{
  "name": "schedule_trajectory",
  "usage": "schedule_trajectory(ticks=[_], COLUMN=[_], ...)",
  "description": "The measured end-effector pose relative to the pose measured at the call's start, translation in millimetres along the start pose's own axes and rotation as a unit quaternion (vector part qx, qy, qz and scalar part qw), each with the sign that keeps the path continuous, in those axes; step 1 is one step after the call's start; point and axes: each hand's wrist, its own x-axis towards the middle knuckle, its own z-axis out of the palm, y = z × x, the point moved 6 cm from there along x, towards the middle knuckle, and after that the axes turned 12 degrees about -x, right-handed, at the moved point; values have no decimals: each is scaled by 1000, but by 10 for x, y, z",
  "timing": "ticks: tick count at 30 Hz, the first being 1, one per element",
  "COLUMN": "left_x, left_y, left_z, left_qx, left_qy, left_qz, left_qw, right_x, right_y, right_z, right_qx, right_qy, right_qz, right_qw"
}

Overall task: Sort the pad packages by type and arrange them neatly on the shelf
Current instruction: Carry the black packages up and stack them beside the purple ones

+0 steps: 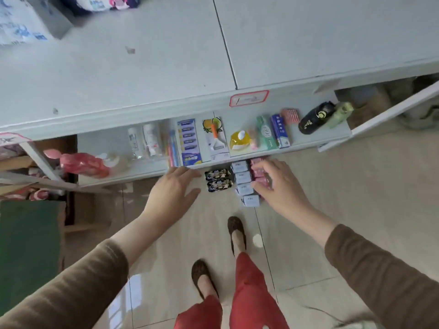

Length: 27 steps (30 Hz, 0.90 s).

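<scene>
I see my right hand (278,186) with its grip spread loosely over the pink packages (259,173), fingertips touching them, not clearly holding any. My left hand (174,188) hangs open and empty beside the 2 dark packages (218,180). The white packages (243,184) sit in a column of 4 between dark and pink, on a low shelf level under the shelf (308,141) of toiletries. My worry: a sideways nudge from my right fingers could push pink packs into the white column and skew it.
</scene>
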Motion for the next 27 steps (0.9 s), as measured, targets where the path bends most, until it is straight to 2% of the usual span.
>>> schedule_trajectory(ticks=[6,11,19,27], left_x=[-381,-357,224,1118], left_y=[-836,-1513,-2646,-3483], left_z=[1211,2284,3724,4477], left_qx=[-24,-46,-43,-4], left_qy=[-83,-117,-105,-65], left_qz=[-99,-155,-209,-197], left_qw=[991,980,971,978], right_x=[-139,-12,606,1395], right_y=[547,1114,1982,2284], right_z=[1386,2528,4132,5272], right_qx=[2,-9,-47,-76], right_qy=[-84,-122,-147,-148], right_qz=[65,82,52,-3], right_qw=[994,989,987,986])
